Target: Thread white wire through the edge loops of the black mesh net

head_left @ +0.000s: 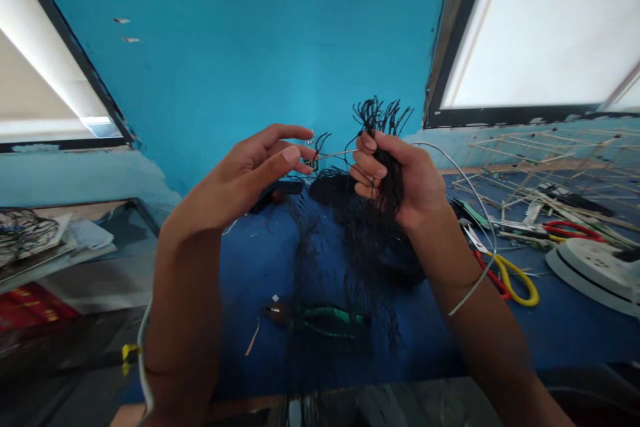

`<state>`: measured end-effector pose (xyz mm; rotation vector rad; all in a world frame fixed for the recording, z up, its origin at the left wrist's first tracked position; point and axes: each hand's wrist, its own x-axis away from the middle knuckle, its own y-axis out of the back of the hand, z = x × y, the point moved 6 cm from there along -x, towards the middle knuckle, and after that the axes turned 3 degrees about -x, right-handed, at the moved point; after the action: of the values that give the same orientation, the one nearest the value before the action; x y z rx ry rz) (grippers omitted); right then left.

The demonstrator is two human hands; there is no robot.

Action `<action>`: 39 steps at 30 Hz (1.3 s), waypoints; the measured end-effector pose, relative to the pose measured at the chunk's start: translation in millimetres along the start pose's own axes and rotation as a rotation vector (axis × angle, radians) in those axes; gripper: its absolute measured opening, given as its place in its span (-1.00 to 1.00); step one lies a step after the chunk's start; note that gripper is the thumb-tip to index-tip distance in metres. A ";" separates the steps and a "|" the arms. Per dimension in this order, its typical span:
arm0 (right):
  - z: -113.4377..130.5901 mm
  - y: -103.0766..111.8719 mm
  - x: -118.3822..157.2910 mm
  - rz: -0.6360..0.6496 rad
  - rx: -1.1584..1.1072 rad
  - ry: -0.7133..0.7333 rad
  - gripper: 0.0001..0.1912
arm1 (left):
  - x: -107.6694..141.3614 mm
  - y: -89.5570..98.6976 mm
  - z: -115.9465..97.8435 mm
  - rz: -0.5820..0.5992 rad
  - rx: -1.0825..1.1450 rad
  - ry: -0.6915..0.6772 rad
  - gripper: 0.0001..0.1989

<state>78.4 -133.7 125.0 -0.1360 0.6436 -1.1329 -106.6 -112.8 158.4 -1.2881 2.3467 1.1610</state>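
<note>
My right hand (405,173) is closed around a bundle of thin black strands (383,117). Their cut tips fan out above the fist, and the long ends hang down below it. A thin grey wire (470,183) passes at the right fist; its free end curves down over my right forearm. From the fist the wire runs left to my left hand (260,163), where thumb and fingers pinch near its other end and the index finger is stretched out. A few black strands (323,140) loop over the wire beside the left fingertips. The exact left grip is partly hidden.
Green-handled pliers (333,320) lie on the blue tabletop (250,267) behind the hanging strands. Scissors with red and yellow handles (517,280), a white round-edged device (590,273) and a thin stick frame (550,153) are at the right. Papers (90,233) sit at the left.
</note>
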 end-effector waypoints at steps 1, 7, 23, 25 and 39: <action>3.2 0.4 1.7 -0.021 0.018 0.011 -0.74 | -0.4 1.9 2.5 0.022 -0.022 -0.006 -0.48; 17.7 -2.3 10.3 -0.053 0.066 0.079 -0.73 | -11.1 1.3 28.3 0.227 -0.069 -0.103 -0.62; 10.3 3.3 6.2 -0.065 0.021 -0.043 -0.71 | -4.3 7.6 -0.5 -0.201 0.023 -0.279 -0.86; 10.1 3.8 7.0 -0.061 0.019 -0.046 -0.70 | -4.8 7.3 -0.5 -0.203 0.004 -0.284 -0.87; -4.1 -7.8 4.4 -0.035 0.161 -0.011 -0.79 | -4.5 -5.2 -5.6 -0.149 -0.026 -0.153 -0.86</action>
<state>71.2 -140.1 123.1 -0.0162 0.5400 -1.2118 -98.9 -115.7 161.7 -1.3088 2.0965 1.2012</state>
